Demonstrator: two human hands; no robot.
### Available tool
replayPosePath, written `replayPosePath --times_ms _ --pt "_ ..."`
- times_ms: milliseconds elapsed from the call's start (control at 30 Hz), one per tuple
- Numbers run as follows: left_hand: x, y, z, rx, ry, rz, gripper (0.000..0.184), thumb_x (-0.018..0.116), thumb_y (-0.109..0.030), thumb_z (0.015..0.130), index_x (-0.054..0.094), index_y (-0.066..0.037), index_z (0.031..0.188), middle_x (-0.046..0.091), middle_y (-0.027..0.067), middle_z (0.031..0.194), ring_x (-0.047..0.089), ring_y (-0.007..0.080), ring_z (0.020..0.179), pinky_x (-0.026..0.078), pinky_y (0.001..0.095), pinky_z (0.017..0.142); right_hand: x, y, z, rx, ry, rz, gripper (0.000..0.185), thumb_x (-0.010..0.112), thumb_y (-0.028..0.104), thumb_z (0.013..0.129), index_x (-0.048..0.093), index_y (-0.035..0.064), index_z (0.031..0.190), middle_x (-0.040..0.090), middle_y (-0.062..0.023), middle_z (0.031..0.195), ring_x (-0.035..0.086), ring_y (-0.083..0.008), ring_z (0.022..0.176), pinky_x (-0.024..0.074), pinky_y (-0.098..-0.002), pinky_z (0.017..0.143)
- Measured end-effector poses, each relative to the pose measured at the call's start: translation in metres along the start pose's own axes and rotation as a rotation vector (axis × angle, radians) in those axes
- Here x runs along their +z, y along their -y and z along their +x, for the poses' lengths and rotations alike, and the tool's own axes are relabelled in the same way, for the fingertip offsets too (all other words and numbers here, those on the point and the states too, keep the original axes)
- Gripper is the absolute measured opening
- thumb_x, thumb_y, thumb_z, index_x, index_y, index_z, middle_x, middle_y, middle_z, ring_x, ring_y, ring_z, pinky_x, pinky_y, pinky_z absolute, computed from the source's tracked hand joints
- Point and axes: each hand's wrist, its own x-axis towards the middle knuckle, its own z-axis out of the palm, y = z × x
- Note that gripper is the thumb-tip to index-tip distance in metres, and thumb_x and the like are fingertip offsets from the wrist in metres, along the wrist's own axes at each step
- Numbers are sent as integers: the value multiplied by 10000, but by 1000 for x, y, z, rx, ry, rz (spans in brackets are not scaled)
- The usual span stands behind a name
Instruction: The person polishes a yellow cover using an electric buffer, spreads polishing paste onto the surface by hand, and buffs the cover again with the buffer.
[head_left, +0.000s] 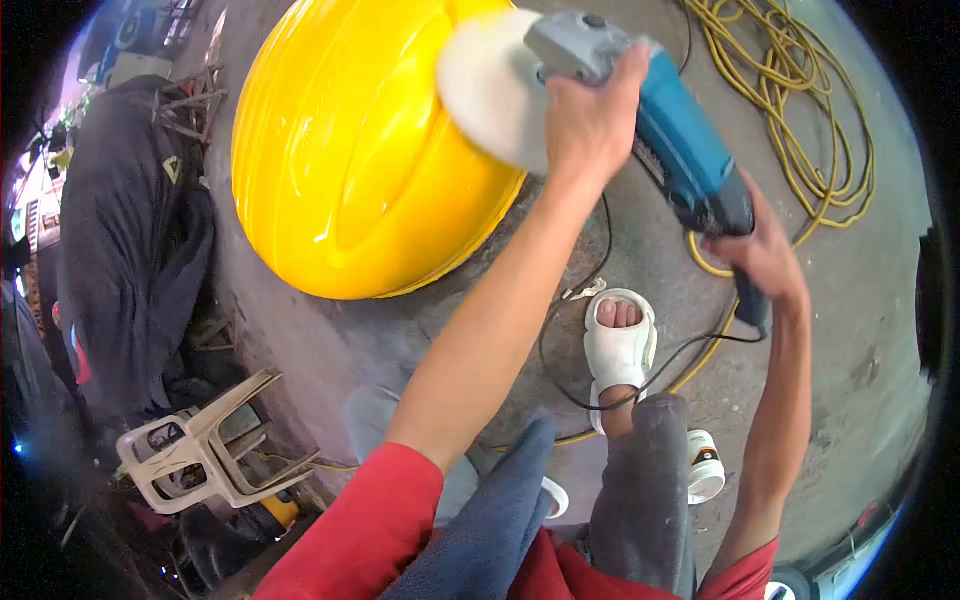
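Note:
A teal and grey rotary polisher (690,130) is held in both hands, its round white pad (492,90) against the right side of a large, glossy yellow domed shell (370,160). The pad looks blurred. My left hand (595,125) is closed around the front of the polisher, just behind its grey head. Farther back, my right hand (765,250) grips the black rear handle. A black power cord (690,345) runs from the handle and loops over the floor by my foot. The shell's surface has smooth ridges and bright reflections.
A coiled yellow cable (780,80) lies on the concrete floor at upper right. My white-shoed foot (620,345) stands near a white tub (705,468). At left are a beige plastic stool (215,450) on its side and a dark draped cloth (130,240).

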Motion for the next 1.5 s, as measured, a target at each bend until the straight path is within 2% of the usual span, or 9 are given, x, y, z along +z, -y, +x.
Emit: replayPosePath --times_ms 367,700,800,933,1000,1233,1300,1400,1500 --pt "-41 26 -119 -69 -83 -265 550 608 -339 917 487 101 1225 607 178 1157 582 235 1055 436 371 941 38 -36 -78 -148 143 -87 985 759 12 499 382 17 1409 519 -162 1338 462 -276 1287 315 -366 1105" --pt "-74 55 -187 -41 -160 -282 488 609 -183 906 441 30 1313 552 108 1232 527 175 1110 401 319 980 71 -25 -110 -109 352 -78 970 793 29 522 391 91 1403 552 -209 1305 531 -348 1231 431 -405 1010" --pt "-41 33 -110 155 -82 -220 504 716 -288 849 515 47 1168 643 126 1071 607 185 959 474 334 855 38 -38 -68 -208 139 -79 966 777 0 530 380 18 1411 560 -148 1299 494 -267 1261 363 -363 1068" --pt "0 -18 3 25 -176 89 879 673 -626 728 500 183 1023 630 329 1001 626 430 978 487 430 868 -21 -2 17 21 110 -35 911 729 -22 595 362 11 1428 624 -137 1057 633 -223 876 511 -331 812" --pt "11 -45 39 -57 -252 245 943 617 -654 753 533 212 1118 629 292 1103 653 366 983 479 398 902 -32 26 50 -53 122 68 837 705 -32 610 401 11 1389 617 -88 897 589 -159 676 499 -292 626" --pt "16 -40 78 -136 -188 89 961 628 -652 725 483 240 1054 606 366 1040 615 448 1007 474 442 908 -37 44 69 -58 177 85 781 704 23 620 427 18 1350 578 -39 802 540 -117 621 440 -251 549" --pt "12 -22 44 65 -206 71 913 649 -623 734 492 214 1063 619 340 1026 617 445 990 476 443 892 -27 23 43 -20 134 87 877 701 -15 603 374 16 1417 573 -28 845 542 -122 654 449 -271 594" --pt "-2 -6 -32 -8 -217 63 787 693 -552 752 518 153 1056 622 310 1028 622 411 983 478 431 864 -7 -17 -4 8 130 72 970 749 -57 528 379 24 1421 558 -91 1228 514 -199 1152 378 -326 1031" --pt "-25 27 -106 -3 -189 -110 634 707 -439 801 518 83 1108 637 211 1053 632 303 973 484 398 841 24 -34 -52 -173 177 -97 987 744 -58 509 367 36 1416 564 -148 1278 516 -245 1236 399 -359 1030"
